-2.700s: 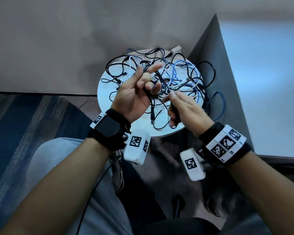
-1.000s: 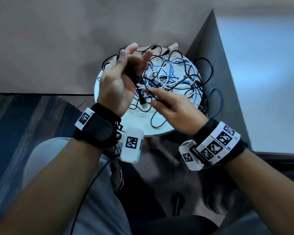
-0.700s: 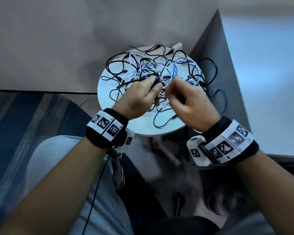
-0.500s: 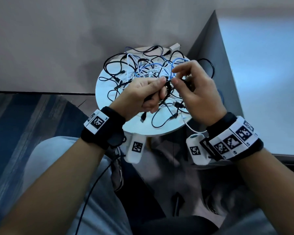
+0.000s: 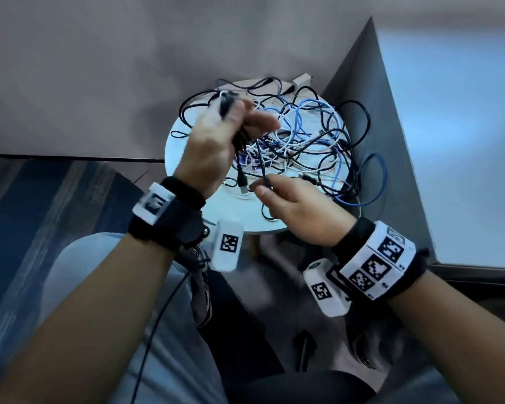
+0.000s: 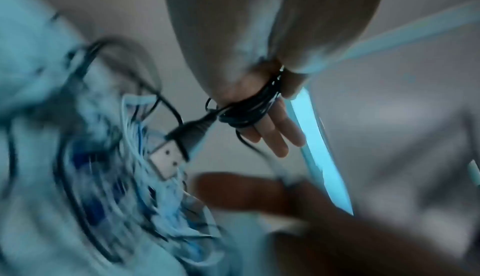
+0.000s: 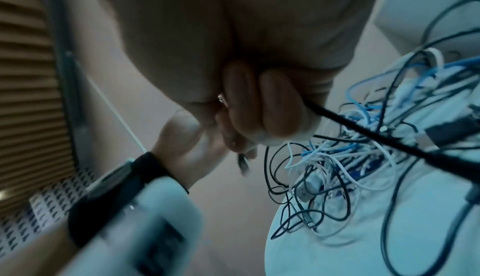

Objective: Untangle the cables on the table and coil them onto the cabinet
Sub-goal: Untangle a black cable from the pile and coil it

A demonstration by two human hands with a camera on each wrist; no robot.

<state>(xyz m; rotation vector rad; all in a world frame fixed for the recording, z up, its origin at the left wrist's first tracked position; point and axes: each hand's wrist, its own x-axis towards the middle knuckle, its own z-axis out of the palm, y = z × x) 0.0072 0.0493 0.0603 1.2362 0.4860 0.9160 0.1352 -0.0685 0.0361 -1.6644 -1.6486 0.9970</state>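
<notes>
A tangle of black, white and blue cables (image 5: 309, 141) lies on a small round white table (image 5: 216, 217). My left hand (image 5: 245, 123) is raised over the table's left side with a black cable (image 6: 249, 108) wound in several turns round its fingers, the thumb pressing on the coil. That cable's USB plug (image 6: 179, 145) hangs below the coil. Nearer the table's front edge, my right hand (image 5: 263, 186) pinches the black cable (image 7: 337, 120), which runs taut from its curled fingers (image 7: 259, 112). The grey cabinet (image 5: 464, 141) with a pale top stands at the right.
A blue cable loop (image 5: 373, 182) hangs off the table's right edge against the cabinet's side. A wall stands behind the table. My knees (image 5: 99, 287) and a dark striped carpet (image 5: 27, 214) lie below, with a thin black cord (image 5: 158, 316) over my lap.
My left hand has lifted and turned towards the far left with the black coil on its fingers. My right hand has dropped to the table's front edge, still pinching the cable.
</notes>
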